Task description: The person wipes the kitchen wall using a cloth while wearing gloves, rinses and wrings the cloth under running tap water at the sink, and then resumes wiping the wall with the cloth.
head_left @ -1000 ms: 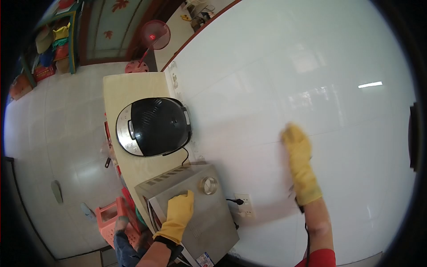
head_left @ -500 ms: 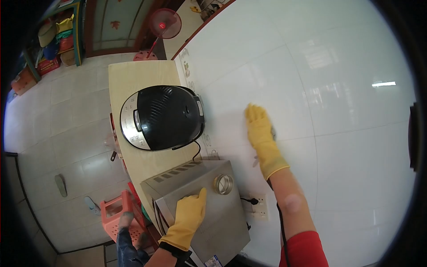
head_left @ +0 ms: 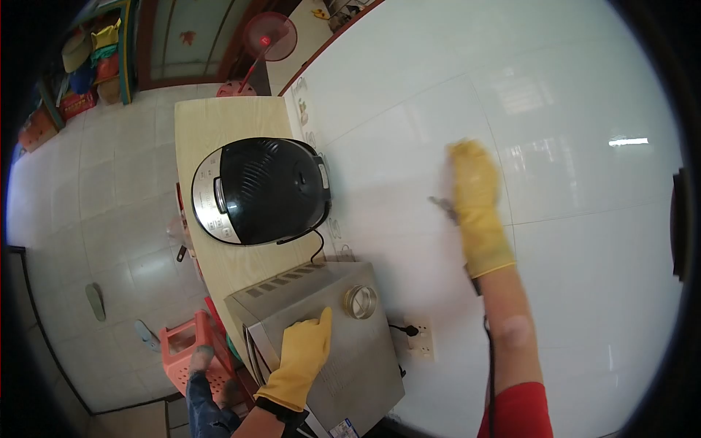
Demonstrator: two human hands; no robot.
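My left hand (head_left: 303,354), in a yellow rubber glove, rests on the top of a silver microwave oven (head_left: 350,365). Its fingers are curled under and the thumb sticks out; I see nothing in it. Near the thumb stands a round glass jar or dish with a metallic rim (head_left: 360,301). My right hand (head_left: 476,186), gloved in yellow too, is up at the white tiled wall (head_left: 409,160). Motion blurs its fingers, so I cannot make out whether they hold anything. A small dark thing (head_left: 442,206) shows just left of that glove.
A black rice cooker (head_left: 274,190) stands on the wooden counter (head_left: 234,117) beyond the oven. A plug sits in the wall socket (head_left: 421,338). On the floor are a pink plastic stool (head_left: 182,343) and slippers (head_left: 95,301). A pink fan (head_left: 270,36) stands behind the counter.
My right hand has moved to the right and up along the wall. My left hand stays on the oven; the whole view has shifted slightly.
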